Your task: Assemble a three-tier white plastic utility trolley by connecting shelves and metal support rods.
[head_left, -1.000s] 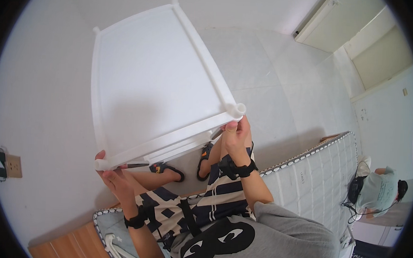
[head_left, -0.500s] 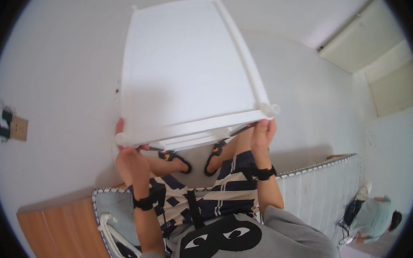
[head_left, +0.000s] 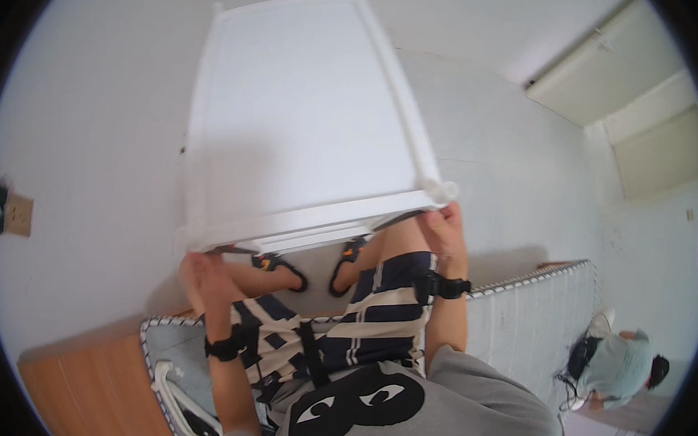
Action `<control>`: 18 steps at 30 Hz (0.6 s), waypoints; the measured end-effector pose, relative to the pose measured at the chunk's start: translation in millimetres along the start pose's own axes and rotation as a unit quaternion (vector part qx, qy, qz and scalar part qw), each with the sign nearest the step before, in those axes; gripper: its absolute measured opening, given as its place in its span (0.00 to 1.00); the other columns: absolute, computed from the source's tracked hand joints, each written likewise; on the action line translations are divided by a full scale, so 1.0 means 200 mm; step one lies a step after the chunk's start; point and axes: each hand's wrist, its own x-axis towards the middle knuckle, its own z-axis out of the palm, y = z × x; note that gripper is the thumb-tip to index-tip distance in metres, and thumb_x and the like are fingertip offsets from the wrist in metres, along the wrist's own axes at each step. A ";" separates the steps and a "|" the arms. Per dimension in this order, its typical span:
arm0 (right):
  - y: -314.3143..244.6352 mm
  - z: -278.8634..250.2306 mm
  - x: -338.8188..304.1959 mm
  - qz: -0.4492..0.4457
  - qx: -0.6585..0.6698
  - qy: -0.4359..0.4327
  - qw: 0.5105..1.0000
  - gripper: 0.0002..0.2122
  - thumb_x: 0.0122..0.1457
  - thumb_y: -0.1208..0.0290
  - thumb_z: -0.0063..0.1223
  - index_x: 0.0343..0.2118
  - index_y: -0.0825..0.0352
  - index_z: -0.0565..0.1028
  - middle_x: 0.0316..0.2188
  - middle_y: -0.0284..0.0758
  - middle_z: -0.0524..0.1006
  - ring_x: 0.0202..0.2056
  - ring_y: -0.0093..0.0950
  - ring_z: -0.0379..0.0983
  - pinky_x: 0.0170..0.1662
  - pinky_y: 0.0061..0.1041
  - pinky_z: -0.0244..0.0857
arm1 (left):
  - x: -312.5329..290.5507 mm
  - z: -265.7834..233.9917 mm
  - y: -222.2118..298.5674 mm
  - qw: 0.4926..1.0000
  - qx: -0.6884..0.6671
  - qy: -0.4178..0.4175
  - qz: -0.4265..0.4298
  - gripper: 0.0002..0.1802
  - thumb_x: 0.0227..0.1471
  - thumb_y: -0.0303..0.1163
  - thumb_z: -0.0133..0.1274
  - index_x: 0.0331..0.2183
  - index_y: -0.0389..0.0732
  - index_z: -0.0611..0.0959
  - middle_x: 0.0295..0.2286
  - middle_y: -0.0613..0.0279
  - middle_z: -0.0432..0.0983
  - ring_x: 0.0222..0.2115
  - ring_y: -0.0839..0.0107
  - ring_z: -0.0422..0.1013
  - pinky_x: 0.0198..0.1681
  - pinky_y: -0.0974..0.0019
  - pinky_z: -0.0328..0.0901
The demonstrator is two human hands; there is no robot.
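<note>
A large white panel in a white tube frame, with round knobs at its corners, is held out in front of me above the floor. Its near edge shows a second white bar beneath, with dark strips between. Under the near left corner my left hand has its fingers curled closed on the frame. My right hand grips just below the near right corner, thumb and fingers closed there. The fingertips of both hands are partly hidden by the frame. Black bands circle both wrists.
Behind my legs lies a pale mattress with a striped edge, beside a wooden board. White curved parts rest at its left end. A wall socket is at far left. Another person sits at right, near cabinets.
The white panel has swung slightly left and its near left corner is a little lower. My left hand has slid beneath that corner. The whole view has shifted slightly.
</note>
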 end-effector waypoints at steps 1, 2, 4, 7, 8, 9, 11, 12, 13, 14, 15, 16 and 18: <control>-0.01 0.01 0.01 -0.004 -0.011 0.011 1.000 0.25 0.56 0.67 0.59 0.54 0.71 0.67 0.52 0.38 0.71 0.55 0.31 0.65 0.60 0.38 0.53 | 0.00 0.07 0.01 0.998 0.050 0.019 0.029 0.26 0.66 0.45 0.32 0.54 0.35 0.64 0.41 0.56 0.72 0.41 0.65 0.67 0.49 0.60 0.60; -0.03 0.03 0.03 0.011 0.007 -0.021 1.000 0.24 0.56 0.67 0.59 0.54 0.72 0.67 0.52 0.38 0.71 0.55 0.32 0.64 0.60 0.37 0.53 | -0.02 0.11 0.03 0.999 0.038 0.010 0.029 0.26 0.66 0.45 0.32 0.54 0.35 0.64 0.41 0.56 0.72 0.41 0.65 0.67 0.49 0.60 0.60; -0.05 0.03 0.04 0.022 0.021 -0.041 0.999 0.24 0.57 0.66 0.58 0.53 0.72 0.68 0.52 0.38 0.71 0.56 0.32 0.64 0.60 0.37 0.53 | 0.08 0.17 0.45 0.936 -0.347 -0.007 -0.055 0.22 0.66 0.40 0.32 0.53 0.35 0.66 0.42 0.56 0.71 0.42 0.66 0.68 0.50 0.61 0.60; -0.09 0.11 0.06 -0.028 -0.054 -0.065 0.996 0.20 0.61 0.60 0.52 0.47 0.72 0.71 0.40 0.34 0.76 0.39 0.23 0.71 0.44 0.24 0.65 | 0.07 0.19 0.42 0.937 -0.342 0.012 -0.069 0.21 0.66 0.40 0.34 0.51 0.36 0.67 0.42 0.57 0.71 0.41 0.68 0.68 0.49 0.63 0.61; -0.08 0.13 0.05 -0.027 -0.053 -0.065 0.996 0.20 0.61 0.60 0.52 0.47 0.72 0.71 0.40 0.34 0.76 0.39 0.23 0.71 0.44 0.24 0.65 | 0.08 0.19 0.43 0.937 -0.341 0.015 -0.081 0.21 0.66 0.41 0.35 0.50 0.36 0.67 0.41 0.58 0.71 0.40 0.69 0.68 0.49 0.64 0.61; -0.06 0.15 0.03 -0.057 -0.099 -0.016 0.993 0.20 0.62 0.58 0.51 0.46 0.72 0.71 0.37 0.34 0.75 0.36 0.22 0.70 0.41 0.22 0.65 | 0.08 0.19 0.43 0.937 -0.340 0.015 -0.081 0.21 0.66 0.41 0.35 0.50 0.36 0.67 0.41 0.58 0.71 0.40 0.69 0.68 0.49 0.64 0.61; -0.01 0.22 0.02 -0.086 -0.142 0.032 0.986 0.20 0.63 0.57 0.50 0.45 0.72 0.71 0.34 0.33 0.74 0.34 0.21 0.70 0.38 0.20 0.65 | 0.08 0.20 0.44 0.957 -0.282 0.003 -0.073 0.20 0.65 0.44 0.35 0.47 0.37 0.68 0.38 0.60 0.71 0.37 0.71 0.67 0.48 0.65 0.61; 0.02 0.26 0.02 -0.134 -0.160 0.087 0.974 0.21 0.63 0.55 0.48 0.45 0.73 0.71 0.32 0.33 0.74 0.32 0.21 0.70 0.36 0.20 0.64 | 0.08 0.20 0.44 0.957 -0.280 0.004 -0.073 0.20 0.65 0.44 0.35 0.47 0.37 0.68 0.38 0.60 0.71 0.37 0.71 0.67 0.48 0.65 0.61; 0.04 0.29 0.03 -0.181 -0.178 0.141 0.957 0.23 0.63 0.53 0.47 0.46 0.73 0.70 0.31 0.33 0.74 0.30 0.21 0.69 0.34 0.20 0.63 | 0.08 0.21 0.45 0.957 -0.279 0.015 -0.077 0.20 0.65 0.44 0.35 0.45 0.38 0.69 0.37 0.61 0.70 0.36 0.72 0.67 0.48 0.66 0.61; 0.04 0.30 0.03 -0.180 -0.177 0.140 0.957 0.23 0.63 0.53 0.47 0.46 0.73 0.70 0.31 0.33 0.74 0.30 0.21 0.69 0.34 0.20 0.63 | 0.08 0.22 0.46 0.957 -0.277 0.027 -0.081 0.19 0.65 0.45 0.35 0.44 0.38 0.69 0.35 0.62 0.70 0.35 0.72 0.66 0.47 0.66 0.61; 0.04 0.32 0.04 -0.186 -0.192 0.150 0.952 0.23 0.63 0.52 0.46 0.45 0.73 0.70 0.30 0.32 0.73 0.29 0.20 0.68 0.33 0.20 0.62 | 0.08 0.22 0.46 0.958 -0.276 0.027 -0.081 0.19 0.65 0.45 0.35 0.44 0.38 0.69 0.35 0.62 0.70 0.35 0.72 0.66 0.47 0.66 0.61; 0.03 0.32 0.04 -0.192 -0.208 0.159 0.946 0.23 0.63 0.52 0.45 0.45 0.73 0.70 0.29 0.32 0.73 0.28 0.20 0.67 0.31 0.19 0.61 | 0.09 0.22 0.47 0.961 -0.266 0.024 -0.074 0.19 0.65 0.45 0.35 0.44 0.38 0.69 0.35 0.62 0.69 0.35 0.72 0.66 0.47 0.66 0.61; 0.04 0.32 0.05 -0.196 -0.210 0.152 0.946 0.23 0.64 0.53 0.45 0.45 0.73 0.70 0.28 0.31 0.72 0.28 0.19 0.67 0.31 0.18 0.61 | 0.10 0.23 0.49 0.964 -0.257 0.021 -0.066 0.19 0.65 0.45 0.35 0.44 0.39 0.69 0.34 0.62 0.69 0.34 0.72 0.66 0.46 0.66 0.62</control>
